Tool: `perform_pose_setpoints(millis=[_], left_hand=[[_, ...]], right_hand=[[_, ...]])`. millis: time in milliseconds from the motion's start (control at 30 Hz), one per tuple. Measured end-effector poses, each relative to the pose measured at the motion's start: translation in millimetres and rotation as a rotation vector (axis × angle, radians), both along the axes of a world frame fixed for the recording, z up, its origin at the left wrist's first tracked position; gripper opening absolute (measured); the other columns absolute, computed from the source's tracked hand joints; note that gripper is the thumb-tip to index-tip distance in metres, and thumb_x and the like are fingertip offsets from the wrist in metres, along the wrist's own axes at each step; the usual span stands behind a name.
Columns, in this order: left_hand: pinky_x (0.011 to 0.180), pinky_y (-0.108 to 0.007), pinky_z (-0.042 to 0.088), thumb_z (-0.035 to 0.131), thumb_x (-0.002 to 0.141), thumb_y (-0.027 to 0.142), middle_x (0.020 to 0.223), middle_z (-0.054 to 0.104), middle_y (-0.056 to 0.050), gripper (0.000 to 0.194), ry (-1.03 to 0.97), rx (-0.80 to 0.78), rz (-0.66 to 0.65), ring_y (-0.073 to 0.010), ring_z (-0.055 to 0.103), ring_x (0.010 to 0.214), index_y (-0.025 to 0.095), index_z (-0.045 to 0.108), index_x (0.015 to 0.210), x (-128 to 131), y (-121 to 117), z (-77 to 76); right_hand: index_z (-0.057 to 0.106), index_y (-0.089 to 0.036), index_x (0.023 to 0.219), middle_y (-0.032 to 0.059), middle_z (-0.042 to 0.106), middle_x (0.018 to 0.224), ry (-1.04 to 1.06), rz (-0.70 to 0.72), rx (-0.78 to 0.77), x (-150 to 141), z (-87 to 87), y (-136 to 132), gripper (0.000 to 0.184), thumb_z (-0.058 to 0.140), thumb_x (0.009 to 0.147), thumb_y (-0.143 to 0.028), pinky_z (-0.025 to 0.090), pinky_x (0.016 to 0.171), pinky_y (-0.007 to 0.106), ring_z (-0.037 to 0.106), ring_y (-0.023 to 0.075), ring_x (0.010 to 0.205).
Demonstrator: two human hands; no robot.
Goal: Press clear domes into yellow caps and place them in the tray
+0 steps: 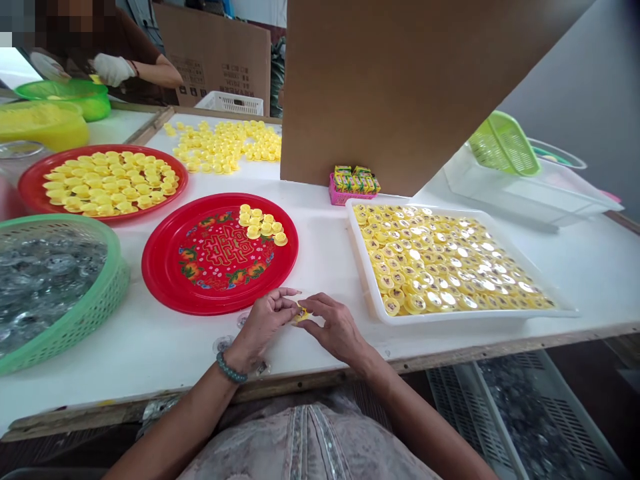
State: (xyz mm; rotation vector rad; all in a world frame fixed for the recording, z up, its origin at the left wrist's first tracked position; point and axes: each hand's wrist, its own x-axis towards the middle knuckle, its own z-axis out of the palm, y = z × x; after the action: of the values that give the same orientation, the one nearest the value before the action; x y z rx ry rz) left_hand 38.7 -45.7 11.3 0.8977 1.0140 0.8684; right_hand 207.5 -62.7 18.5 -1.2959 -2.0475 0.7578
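Observation:
My left hand (pixel 270 320) and my right hand (pixel 335 323) meet over the near table edge, both with fingers pinched on one small yellow plastic piece (pixel 301 315). Fingertips cover much of it. Several clear plastic covers (pixel 223 344) lie on the table under and beside my left wrist. Just beyond my hands is a red patterned tray (pixel 165 267) with a cluster of yellow round pieces (pixel 254 232) at its far right. To the right, a white tray (pixel 361 267) holds many yellow pieces with shiny tops and small printed pictures (pixel 440 260).
A green basket (pixel 113 280) of clear parts stands at left. Behind it sits another red tray (pixel 30 180) of yellow pieces. Loose yellow pieces (pixel 225 143) lie farther back. A cardboard panel (pixel 380 87) rises behind a pink basket (pixel 350 197). Across the table, a gloved person works.

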Motion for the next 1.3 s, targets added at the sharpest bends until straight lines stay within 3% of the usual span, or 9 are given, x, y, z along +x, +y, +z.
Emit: perform_pose_setpoints(millis=[100, 200, 467, 567, 767, 1033, 1300], left_hand=[[0.066, -0.024, 0.046, 0.070, 0.067, 0.026, 0.073, 0.068, -0.002, 0.036, 0.018, -0.018, -0.045, -0.0133, 0.062, 0.068, 0.014, 0.059, 0.100, -0.4, -0.4, 4.5], [0.070, -0.027, 0.048, 0.069, 0.069, 0.030, 0.077, 0.069, -0.004, 0.030, 0.122, 0.038, 0.029, -0.0162, 0.064, 0.074, 0.014, 0.060, 0.094, 4.1, -3.5, 1.9], [0.073, -0.029, 0.050, 0.062, 0.073, 0.028, 0.082, 0.070, -0.005, 0.019, 0.434, 0.213, 0.114, -0.0179, 0.065, 0.078, 0.017, 0.063, 0.088, 0.3, -8.5, -8.7], [0.074, -0.030, 0.049, 0.057, 0.076, 0.026, 0.085, 0.071, -0.005, 0.021, 0.552, 0.257, 0.143, -0.0181, 0.065, 0.078, 0.018, 0.066, 0.092, -2.8, -3.9, -14.2], [0.073, -0.030, 0.049, 0.053, 0.075, 0.023, 0.088, 0.072, -0.006, 0.023, 0.520, 0.250, 0.026, -0.0190, 0.065, 0.079, 0.019, 0.070, 0.090, 0.4, 6.7, -22.9], [0.069, -0.028, 0.048, 0.052, 0.073, 0.022, 0.081, 0.073, -0.004, 0.022, 0.541, 0.220, -0.021, -0.0180, 0.065, 0.073, 0.020, 0.072, 0.083, 2.6, 5.5, -23.2], [0.068, -0.028, 0.046, 0.054, 0.069, 0.022, 0.074, 0.072, -0.002, 0.016, 0.595, 0.215, 0.005, -0.0177, 0.064, 0.070, 0.020, 0.070, 0.074, 3.2, 1.8, -20.3]], right_hand=[[0.065, -0.022, 0.098, 0.0021, 0.062, 0.087, -0.007, -0.060, 0.013, -3.6, -0.9, -6.3, 0.021, 0.066, 0.077, -0.023, 0.044, 0.056, 0.020, 0.058, 0.0113, 0.068], [0.066, -0.021, 0.095, 0.0014, 0.061, 0.080, -0.019, -0.175, 0.048, -8.5, -6.0, -13.4, 0.018, 0.066, 0.076, -0.022, 0.045, 0.059, 0.020, 0.057, 0.0112, 0.066], [0.066, -0.020, 0.096, 0.0028, 0.063, 0.082, -0.162, -0.317, 0.020, -12.2, -12.2, -14.9, 0.020, 0.066, 0.077, -0.026, 0.044, 0.059, 0.020, 0.059, 0.0129, 0.069], [0.066, -0.020, 0.094, 0.0029, 0.063, 0.082, -0.273, -0.324, -0.005, -11.9, -10.4, -9.0, 0.019, 0.066, 0.077, -0.030, 0.042, 0.058, 0.021, 0.059, 0.0128, 0.066], [0.066, -0.020, 0.088, 0.0021, 0.063, 0.078, -0.414, -0.303, -0.040, -17.5, -11.2, -1.9, 0.016, 0.066, 0.077, -0.032, 0.039, 0.059, 0.021, 0.058, 0.0129, 0.064], [0.064, -0.018, 0.078, 0.0028, 0.063, 0.075, -0.483, -0.340, -0.070, -24.1, -10.0, -1.2, 0.011, 0.064, 0.079, -0.029, 0.035, 0.057, 0.022, 0.057, 0.0132, 0.063], [0.066, -0.020, 0.082, 0.0030, 0.064, 0.077, -0.534, -0.301, -0.041, -23.7, -9.8, -4.7, 0.010, 0.061, 0.083, -0.029, 0.036, 0.057, 0.023, 0.060, 0.0148, 0.066]])
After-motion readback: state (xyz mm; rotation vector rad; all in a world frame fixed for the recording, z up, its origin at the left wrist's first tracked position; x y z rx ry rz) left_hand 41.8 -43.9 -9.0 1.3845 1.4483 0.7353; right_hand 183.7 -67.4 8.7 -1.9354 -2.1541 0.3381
